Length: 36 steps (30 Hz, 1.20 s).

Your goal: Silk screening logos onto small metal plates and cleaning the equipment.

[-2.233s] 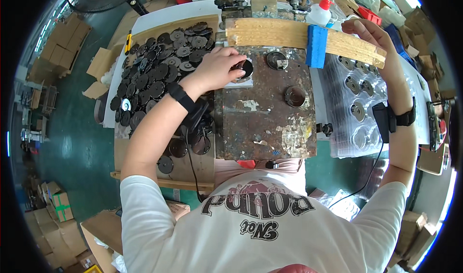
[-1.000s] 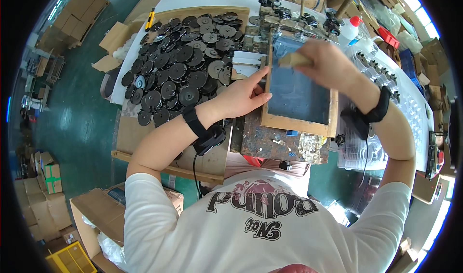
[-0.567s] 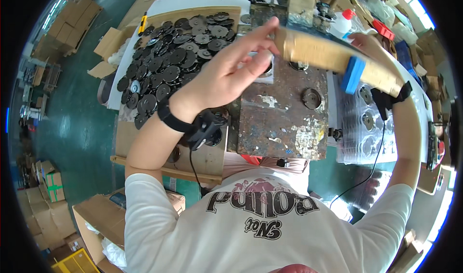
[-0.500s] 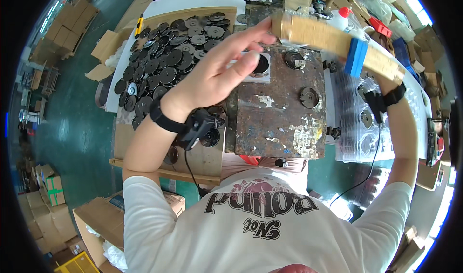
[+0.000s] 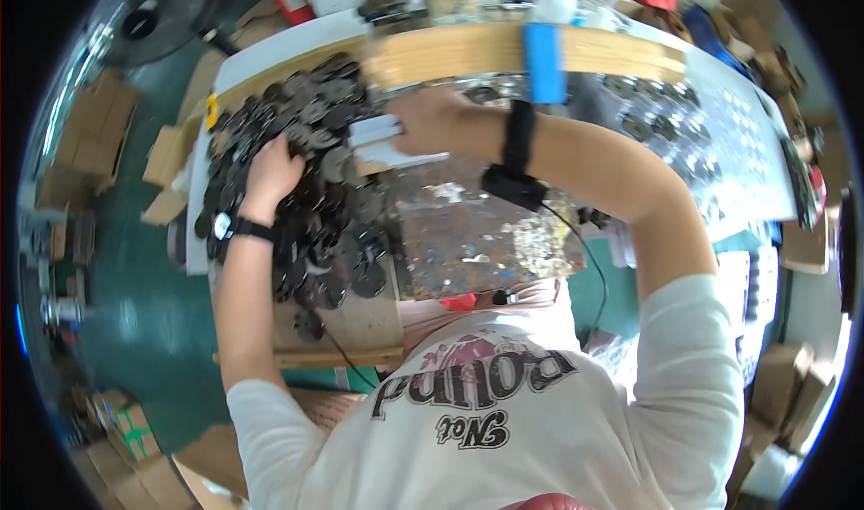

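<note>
My left hand [image 5: 274,175] is over the pile of dark round metal discs [image 5: 310,109] on the left of the table, thumb and forefinger apart, fingertips among the discs. My right hand [image 5: 427,121] reaches across to a white flat block [image 5: 376,134] at the right edge of the pile. Motion smears its fingers, so whether they grip the block is unclear. Just beyond this hand lies a long wooden bar [image 5: 450,51] with a blue band [image 5: 544,64] around it. A worn, paint-spotted metal plate [image 5: 450,231] is in front of me, partly under my right forearm.
Clear plastic trays [image 5: 666,123] with round parts stand on the right. A white bottle with a red cap [image 5: 555,1] is behind the bar. At the far left are a yellow cutter [image 5: 212,112] and a fan [image 5: 144,24]. Cardboard boxes [image 5: 94,141] stand beyond the table.
My left hand has moved left and down from beside the plate to the disc pile. My right hand has left the bar's right end and swung left to the white block. The view has shifted.
</note>
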{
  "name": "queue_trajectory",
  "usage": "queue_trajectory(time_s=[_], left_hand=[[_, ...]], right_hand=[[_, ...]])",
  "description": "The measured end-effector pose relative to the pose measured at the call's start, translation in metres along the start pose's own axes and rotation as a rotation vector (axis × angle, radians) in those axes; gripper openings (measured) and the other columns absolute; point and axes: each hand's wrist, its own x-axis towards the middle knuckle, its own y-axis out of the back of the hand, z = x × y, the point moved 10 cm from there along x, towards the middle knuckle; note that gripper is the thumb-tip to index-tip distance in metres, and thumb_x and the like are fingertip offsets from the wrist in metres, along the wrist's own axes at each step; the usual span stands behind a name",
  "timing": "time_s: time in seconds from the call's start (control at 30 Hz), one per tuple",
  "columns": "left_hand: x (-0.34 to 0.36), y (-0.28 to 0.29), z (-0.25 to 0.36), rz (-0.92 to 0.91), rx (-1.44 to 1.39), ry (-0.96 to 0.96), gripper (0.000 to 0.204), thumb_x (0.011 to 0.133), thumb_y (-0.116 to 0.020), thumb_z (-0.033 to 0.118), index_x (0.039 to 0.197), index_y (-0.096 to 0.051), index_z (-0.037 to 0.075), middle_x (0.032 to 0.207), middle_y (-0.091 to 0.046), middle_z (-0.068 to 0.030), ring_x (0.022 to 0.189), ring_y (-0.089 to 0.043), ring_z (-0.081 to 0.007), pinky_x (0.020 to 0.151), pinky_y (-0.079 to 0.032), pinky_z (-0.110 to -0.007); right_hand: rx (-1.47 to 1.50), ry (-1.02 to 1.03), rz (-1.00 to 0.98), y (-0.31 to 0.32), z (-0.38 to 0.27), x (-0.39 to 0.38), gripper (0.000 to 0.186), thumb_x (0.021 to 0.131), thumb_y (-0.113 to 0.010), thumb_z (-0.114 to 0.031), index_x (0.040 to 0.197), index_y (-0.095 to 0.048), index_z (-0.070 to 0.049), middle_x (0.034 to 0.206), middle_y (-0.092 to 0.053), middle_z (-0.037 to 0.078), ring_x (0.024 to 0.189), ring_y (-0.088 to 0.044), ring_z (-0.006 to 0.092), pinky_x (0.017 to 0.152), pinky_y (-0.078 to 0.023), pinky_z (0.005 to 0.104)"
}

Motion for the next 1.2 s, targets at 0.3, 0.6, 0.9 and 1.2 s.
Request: queue_trajectory(time_s=[0.3, 0.6, 0.9, 1.2], left_hand=[[0.0, 0.004, -0.023, 0.003, -0.088, 0.027, 0.04, 0.08, -0.051, 0.016, 0.117, -0.053, 0.002, 0.107, -0.058, -0.0214, 0.1, -0.055, -0.0368, 0.086, -0.044, -0.04], [0.001, 0.032, -0.022, 0.065, -0.448, -0.014, 0.025, 0.085, -0.057, 0.011, 0.109, -0.06, 0.002, 0.098, -0.064, -0.0096, 0.089, -0.06, -0.0177, 0.078, -0.046, -0.027], [0.01, 0.028, 0.13, -0.289, -0.974, -0.123, 0.026, 0.082, -0.063, 0.013, 0.107, -0.061, 0.003, 0.097, -0.065, -0.0046, 0.088, -0.059, -0.011, 0.074, -0.046, -0.023], [0.04, -0.015, 0.181, -0.25, -0.587, -0.33, 0.027, 0.079, -0.064, 0.023, 0.1, -0.064, 0.006, 0.092, -0.066, -0.0069, 0.077, -0.062, -0.0202, 0.072, -0.048, -0.03]], right_hand=[[0.122, -0.054, -0.004, 0.049, 0.066, -0.076, 0.035, 0.07, -0.062, -0.033, 0.091, -0.062, -0.005, 0.086, -0.063, 0.013, 0.08, -0.061, 0.0265, 0.069, -0.049, 0.0357], [0.144, -0.278, 0.067, 0.098, 0.149, -0.254, 0.019, 0.071, -0.065, -0.016, 0.081, -0.057, -0.002, 0.066, -0.056, 0.006, 0.063, -0.055, 0.015, 0.057, -0.044, 0.0293], [0.195, -0.429, -0.177, 0.089, 0.145, -0.289, 0.013, 0.07, -0.069, -0.01, 0.077, -0.061, -0.003, 0.069, -0.06, 0.003, 0.065, -0.057, 0.012, 0.058, -0.045, 0.0264], [0.202, -0.396, 0.026, 0.133, 0.129, -0.236, 0.01, 0.078, -0.062, -0.007, 0.086, -0.06, -0.002, 0.075, -0.061, 0.003, 0.068, -0.055, 0.0101, 0.059, -0.044, 0.0251]])
